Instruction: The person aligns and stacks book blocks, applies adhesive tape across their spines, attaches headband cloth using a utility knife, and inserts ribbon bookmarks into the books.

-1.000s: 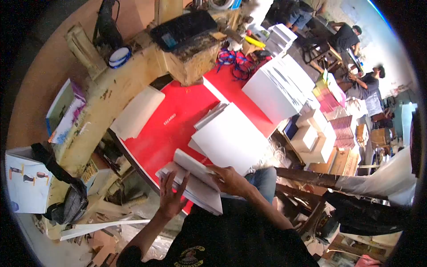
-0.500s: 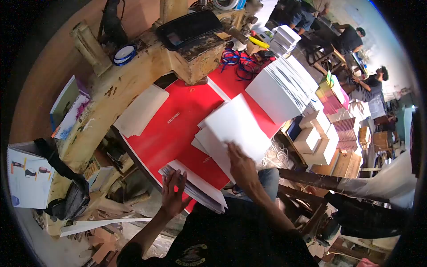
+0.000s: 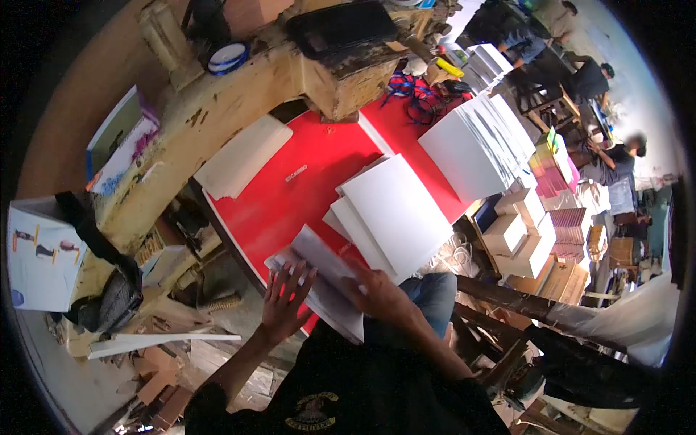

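Observation:
A narrow stack of folded paper sheets [image 3: 326,279] lies at the near edge of the red board [image 3: 254,196], close to my body. My left hand [image 3: 286,301] rests on the left side of this stack, its fingers stretched and spread. At the opposite side my right hand [image 3: 384,297] touches the stack's right edge; its fingertips are blurred and the thumb is hidden. Just beyond my right hand, a fanned pile of white sheets [image 3: 399,210] sits on the board, its layers slightly offset.
A tall white paper stack [image 3: 478,145] stands on the red surface at the right. Blue ribbon [image 3: 420,98] lies behind it. A worn wooden bench [image 3: 239,101] runs along the left, carrying a dark tablet-like device [image 3: 341,29] and a tape roll [image 3: 228,58]. Other people sit at the far right.
My right hand has left the white pile and come back to the folded stack. The sheet it had been touching now lies on top of the pile. The view has shifted slightly.

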Demonstrator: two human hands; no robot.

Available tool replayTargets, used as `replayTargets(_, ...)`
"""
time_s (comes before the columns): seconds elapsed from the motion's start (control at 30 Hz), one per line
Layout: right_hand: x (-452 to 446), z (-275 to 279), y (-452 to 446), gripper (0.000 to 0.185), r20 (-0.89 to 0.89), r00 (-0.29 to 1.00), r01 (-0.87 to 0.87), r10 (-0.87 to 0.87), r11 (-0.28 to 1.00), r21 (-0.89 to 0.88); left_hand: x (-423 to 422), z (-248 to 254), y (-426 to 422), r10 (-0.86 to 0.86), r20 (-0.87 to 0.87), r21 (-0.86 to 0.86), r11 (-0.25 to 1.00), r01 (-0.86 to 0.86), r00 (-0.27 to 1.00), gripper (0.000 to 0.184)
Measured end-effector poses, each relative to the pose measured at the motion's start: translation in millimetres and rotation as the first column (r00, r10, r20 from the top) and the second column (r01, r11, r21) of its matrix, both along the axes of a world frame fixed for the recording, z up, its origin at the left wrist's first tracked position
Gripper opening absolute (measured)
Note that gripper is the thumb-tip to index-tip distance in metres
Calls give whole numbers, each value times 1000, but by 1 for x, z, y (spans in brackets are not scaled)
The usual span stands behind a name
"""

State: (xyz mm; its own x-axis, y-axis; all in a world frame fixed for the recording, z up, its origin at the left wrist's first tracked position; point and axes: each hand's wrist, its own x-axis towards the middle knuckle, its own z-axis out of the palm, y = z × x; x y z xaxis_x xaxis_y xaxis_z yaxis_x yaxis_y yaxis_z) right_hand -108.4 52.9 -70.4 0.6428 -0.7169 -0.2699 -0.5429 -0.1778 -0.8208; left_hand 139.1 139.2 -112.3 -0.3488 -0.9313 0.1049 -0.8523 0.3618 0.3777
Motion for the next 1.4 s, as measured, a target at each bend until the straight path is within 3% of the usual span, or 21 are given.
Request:
replayTargets(0.07, 6, 18, 3, 59, -100, 977, 189, -189, 982, -4, -3, 5, -2, 3, -44, -2, 1000, -3, 999, 93)
replayTargets(0.13, 10, 21, 3, 63, -179, 977, 142, -115, 979, 144, -1, 7, -4, 12, -78, -15, 1000, -13, 997, 93)
replayTargets(0.2, 9, 14, 6, 79, 38, 996, 74, -80, 988, 136, -3, 7, -10, -21, -91, -6, 1000, 21, 996, 93)
replayTargets(0.23, 16, 29, 6, 87, -6, 994, 108, -111, 956, 273, -8, 21, -15, -4, -110, 15, 1000, 6, 994, 91)
replayTargets(0.27, 17, 27, 7, 87, -4, 995, 99, -102, 955, 280, -9, 23, -16, 5, -108, 23, 1000, -3, 994, 91)
replayTargets(0.33, 15, 19, 7, 95, 4, 998, 70, -70, 997, 28, -8, 24, -17, -23, -87, 14, 1000, 24, 996, 91)
replayTargets(0.4, 10, 11, 4, 98, -6, 989, 150, -150, 986, 68, -8, 21, -16, -24, -88, 7, 1000, 25, 996, 89)
replayTargets(0.5, 0, 16, -10, 99, 63, 994, 72, -88, 970, 231, -7, 5, -9, -26, -36, -35, 999, 24, 999, 86)
replayTargets(0.6, -2, 19, -14, 93, 42, 997, 68, -71, 995, 66, 3, -6, -4, -45, -27, -64, 997, 43, 999, 83)
replayTargets(0.67, -2, 17, -11, 84, -9, 998, 64, -64, 998, -20, 9, -3, -3, -75, 110, -201, 975, 96, 991, 83)
replayTargets(0.7, 3, 26, -3, 74, -73, 990, 113, -123, 986, -122, 8, 11, -2, -86, 72, -113, 989, 94, 994, 69)
replayTargets(0.73, 5, 21, -2, 74, -72, 988, 130, -139, 984, -124, 11, 10, -4, -103, 73, -115, 987, 110, 992, 69)
replayTargets(0.8, 7, 9, -2, 56, -265, 914, 241, -306, 937, -251, 18, 16, -11, -266, -62, -127, 958, 257, 962, 56)
replayTargets(0.83, 2, 8, -5, 56, -263, 910, 256, -321, 933, -254, 13, 25, -14, -244, -93, -188, 956, 224, 965, 47)
replayTargets(0.93, -31, 13, -34, 42, 81, 925, 381, -372, 894, -238, 25, 36, -27, -371, -173, -145, 926, 349, 912, 43)
replayTargets(1.07, -86, 46, -91, 47, 35, 846, 532, -532, 847, 23, 28, 61, -59, -470, -252, -59, 880, 471, 846, 33)
replayTargets(1.13, -102, 56, -113, 66, -180, 840, 509, -511, 858, -62, 16, 97, -81, -479, -263, -79, 876, 476, 838, 26)
replayTargets(1.2, -130, -18, -127, 85, -404, 820, 98, -405, 796, -598, 5, 137, -101, -490, -323, -105, 869, 484, 810, 21)
replayTargets(1.27, -136, -33, -125, 99, -282, 869, 359, -405, 911, -203, -5, 171, -118, -503, -237, -271, 856, 440, 831, 22)
replayTargets(1.3, -120, -20, -113, 99, -525, 655, 426, -544, 839, -338, -12, 184, -128, -519, -227, -361, 831, 424, 824, 24)
replayTargets(1.4, -135, -41, -106, 118, -369, 634, 466, -679, 717, -519, -38, 199, -157, -541, -169, -592, 724, 354, 824, 31)
